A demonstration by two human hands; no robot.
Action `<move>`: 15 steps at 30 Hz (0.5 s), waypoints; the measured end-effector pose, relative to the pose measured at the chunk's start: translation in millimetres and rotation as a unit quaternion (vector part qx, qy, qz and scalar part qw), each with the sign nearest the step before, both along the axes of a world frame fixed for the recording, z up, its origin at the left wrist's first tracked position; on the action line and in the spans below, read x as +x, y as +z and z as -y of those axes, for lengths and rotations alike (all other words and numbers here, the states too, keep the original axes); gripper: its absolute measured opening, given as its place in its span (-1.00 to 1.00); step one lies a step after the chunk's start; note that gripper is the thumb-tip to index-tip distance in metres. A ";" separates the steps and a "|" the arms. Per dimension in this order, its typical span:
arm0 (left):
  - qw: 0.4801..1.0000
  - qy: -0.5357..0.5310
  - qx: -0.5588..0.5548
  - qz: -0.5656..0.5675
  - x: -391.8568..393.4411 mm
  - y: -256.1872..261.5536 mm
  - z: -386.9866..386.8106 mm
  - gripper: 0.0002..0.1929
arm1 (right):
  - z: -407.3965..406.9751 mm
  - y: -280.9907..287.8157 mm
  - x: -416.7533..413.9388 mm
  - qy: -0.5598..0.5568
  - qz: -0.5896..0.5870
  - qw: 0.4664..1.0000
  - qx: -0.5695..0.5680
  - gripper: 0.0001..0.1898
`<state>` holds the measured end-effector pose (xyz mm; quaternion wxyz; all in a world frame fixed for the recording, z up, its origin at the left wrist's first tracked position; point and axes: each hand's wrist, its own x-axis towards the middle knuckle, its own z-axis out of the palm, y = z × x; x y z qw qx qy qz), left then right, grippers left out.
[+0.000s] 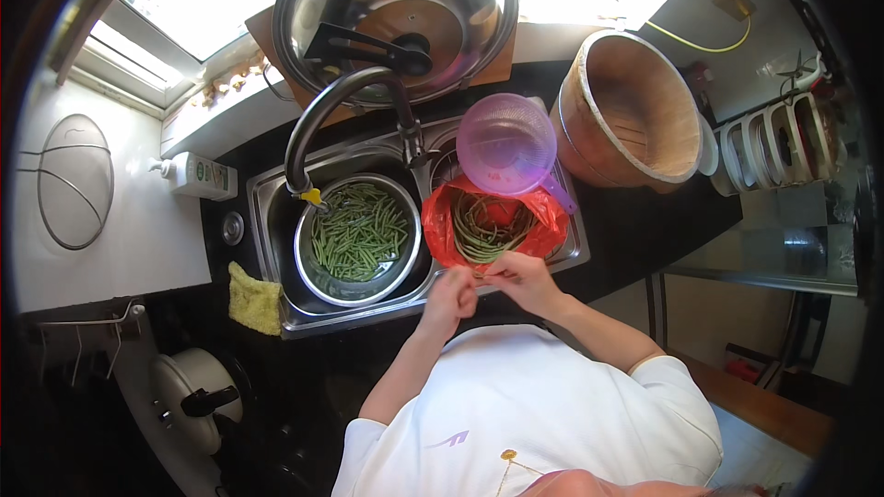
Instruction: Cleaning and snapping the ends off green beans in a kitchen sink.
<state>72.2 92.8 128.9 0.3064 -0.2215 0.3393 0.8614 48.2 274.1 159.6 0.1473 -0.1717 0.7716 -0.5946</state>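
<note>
My left hand [452, 297] and my right hand [519, 281] meet at the near edge of the double sink, fingertips almost touching. Both have fingers pinched together over a small piece that is hard to make out, perhaps a bit of bean. Just beyond them a red plastic bag [438, 229] sits open in the right basin, with long green beans [476, 248] coiled inside. A purple plastic strainer [506, 141] rests over the bag's far side. In the left basin a round metal bowl [304, 276] holds many short pieces of cut green bean [359, 231] in water.
The black faucet [297, 152] arches over the left basin. A wooden bucket [587, 145] stands right of the sink, a large pan lid [476, 21] behind it. At left are a pump bottle [200, 176], a yellow cloth [255, 300] and a lidded pot [190, 373].
</note>
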 end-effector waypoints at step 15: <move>0.995 -0.012 -0.100 -0.005 -5.9 -34.4 -1.5 -0.82 | 24.4 -25.3 -14.9 0.033 -0.051 0.989 0.133 -0.84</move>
